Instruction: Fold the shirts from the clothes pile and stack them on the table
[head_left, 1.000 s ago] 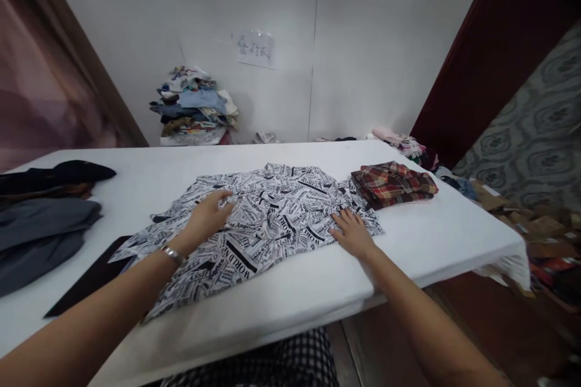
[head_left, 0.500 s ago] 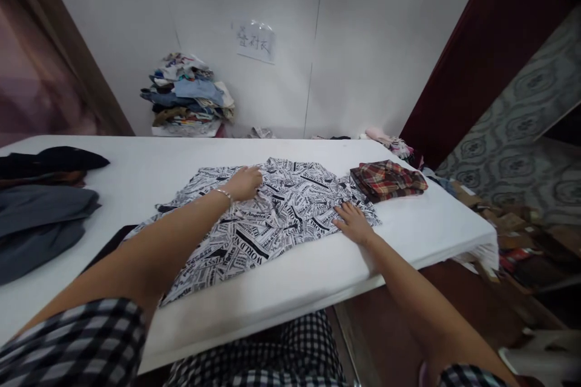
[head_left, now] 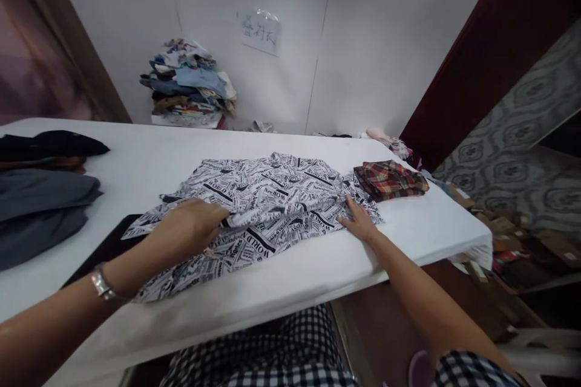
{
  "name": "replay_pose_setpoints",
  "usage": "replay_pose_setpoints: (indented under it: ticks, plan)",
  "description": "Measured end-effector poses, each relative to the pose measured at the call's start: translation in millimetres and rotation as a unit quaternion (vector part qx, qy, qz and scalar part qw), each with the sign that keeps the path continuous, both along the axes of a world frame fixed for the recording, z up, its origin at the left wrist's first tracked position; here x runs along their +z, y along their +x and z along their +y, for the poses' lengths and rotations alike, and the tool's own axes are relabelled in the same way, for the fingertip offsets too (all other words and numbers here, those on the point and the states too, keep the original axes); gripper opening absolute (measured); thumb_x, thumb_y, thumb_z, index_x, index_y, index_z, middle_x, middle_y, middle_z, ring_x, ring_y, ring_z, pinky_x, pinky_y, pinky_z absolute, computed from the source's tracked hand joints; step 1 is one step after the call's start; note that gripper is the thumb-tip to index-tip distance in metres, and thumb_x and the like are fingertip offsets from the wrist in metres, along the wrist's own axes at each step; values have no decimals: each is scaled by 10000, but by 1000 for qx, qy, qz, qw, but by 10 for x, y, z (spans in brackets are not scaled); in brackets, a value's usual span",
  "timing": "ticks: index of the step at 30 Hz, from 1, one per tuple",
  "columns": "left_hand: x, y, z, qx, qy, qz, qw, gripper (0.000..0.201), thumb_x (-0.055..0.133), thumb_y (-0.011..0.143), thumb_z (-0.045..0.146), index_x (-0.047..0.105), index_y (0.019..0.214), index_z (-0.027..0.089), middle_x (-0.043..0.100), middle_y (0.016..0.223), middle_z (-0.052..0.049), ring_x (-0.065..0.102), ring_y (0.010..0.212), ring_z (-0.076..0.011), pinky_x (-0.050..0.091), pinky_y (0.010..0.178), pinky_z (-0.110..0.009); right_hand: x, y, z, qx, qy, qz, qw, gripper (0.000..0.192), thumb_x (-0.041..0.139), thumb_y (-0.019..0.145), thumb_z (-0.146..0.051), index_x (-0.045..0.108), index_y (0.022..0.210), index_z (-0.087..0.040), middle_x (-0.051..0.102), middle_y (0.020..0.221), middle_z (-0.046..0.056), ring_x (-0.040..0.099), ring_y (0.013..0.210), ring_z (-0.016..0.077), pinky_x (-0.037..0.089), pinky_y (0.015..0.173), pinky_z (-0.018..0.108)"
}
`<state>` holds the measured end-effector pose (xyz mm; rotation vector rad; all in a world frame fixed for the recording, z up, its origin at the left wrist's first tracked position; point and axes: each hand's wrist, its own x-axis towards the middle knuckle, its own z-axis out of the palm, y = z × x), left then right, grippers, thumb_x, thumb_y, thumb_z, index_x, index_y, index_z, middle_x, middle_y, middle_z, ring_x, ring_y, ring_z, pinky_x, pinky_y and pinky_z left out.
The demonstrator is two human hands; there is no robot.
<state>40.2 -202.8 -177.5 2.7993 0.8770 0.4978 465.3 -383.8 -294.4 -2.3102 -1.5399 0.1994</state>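
A white shirt (head_left: 272, 190) with black newspaper print lies spread on the white table (head_left: 290, 275). My left hand (head_left: 197, 227), a bracelet at its wrist, is closed on the shirt's near left part. A raised ridge of cloth runs from there toward my right hand (head_left: 361, 222). That hand rests on the shirt's right side, close to the near edge, with its fingers apart. Just beyond it lies a folded red plaid shirt (head_left: 393, 180), beside the printed one. The cloth inside my left fingers is hidden.
Grey garments (head_left: 45, 199) and a dark garment (head_left: 54, 145) lie at the table's left. Black cloth (head_left: 102, 248) sits by the printed shirt. A tall clothes pile (head_left: 195, 81) stands behind the table, below a paper sign (head_left: 261, 31). Boxes (head_left: 508, 236) fill the right side.
My left hand has moved left and nearer, drawing the shirt's cloth up into a ridge. My right hand has stayed at nearly the same spot. The view has shifted slightly.
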Motion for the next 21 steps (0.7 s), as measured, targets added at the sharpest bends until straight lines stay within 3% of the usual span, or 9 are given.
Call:
replay_pose_setpoints:
  ticks: [3, 5, 6, 10, 14, 18, 21]
  plan:
    - [-234, -49, -234, -100, 50, 60, 992, 154, 466, 750, 170, 592, 703, 246, 668, 891, -79, 594, 903, -252, 428, 929, -444, 2, 18, -18, -7, 26, 16, 1000, 883, 511, 849, -549, 122, 1558, -195, 321, 1562, 109, 328, 1403, 305, 285, 1120, 473]
    - [-345, -66, -345, -129, 51, 69, 988, 163, 463, 761, 143, 595, 766, 238, 668, 1008, -75, 582, 1003, -239, 367, 1035, -455, -10, 41, -21, -3, 36, 16, 999, 850, 524, 845, -528, 182, 1550, -199, 379, 1530, 106, 375, 1370, 302, 316, 1102, 463]
    - [-372, -73, -382, -134, 44, 80, 987, 178, 453, 762, 125, 594, 783, 233, 670, 982, -68, 591, 958, -223, 364, 1042, -451, -20, 56, -21, 1, 40, 14, 999, 814, 528, 846, -513, 232, 1538, -205, 414, 1508, 102, 395, 1355, 296, 324, 1097, 459]
    - [-276, -111, -379, -97, 54, 124, 986, 346, 357, 741, 27, 620, 850, 223, 620, 755, -46, 540, 670, -190, 456, 792, -373, -65, 111, -18, 19, 58, 12, 998, 624, 524, 857, -465, 455, 1434, -239, 545, 1391, 85, 470, 1291, 265, 353, 1080, 438]
    - [-182, -211, -208, -42, 146, 96, 984, 434, 337, 763, 47, 671, 943, 258, 658, 905, -95, 580, 801, -252, 439, 763, -410, -92, 130, -19, 24, 77, 13, 997, 589, 528, 856, -445, 500, 1399, -219, 576, 1344, 87, 516, 1234, 249, 388, 1054, 412]
    - [-463, -393, -131, -77, 94, 105, 987, 412, 371, 767, 89, 707, 930, 263, 696, 1100, -93, 632, 955, -266, 468, 862, -429, -101, 120, -20, 22, 73, 7, 997, 572, 527, 856, -436, 509, 1393, -239, 576, 1348, 76, 495, 1262, 250, 369, 1074, 438]
    - [-688, -528, -180, -37, 36, 72, 996, 350, 460, 801, 235, 711, 1041, 272, 709, 1132, -85, 647, 1031, -275, 488, 919, -433, -76, 107, -29, 26, 75, 23, 997, 570, 537, 842, -449, 531, 1373, -241, 577, 1350, 74, 493, 1268, 252, 364, 1082, 451]
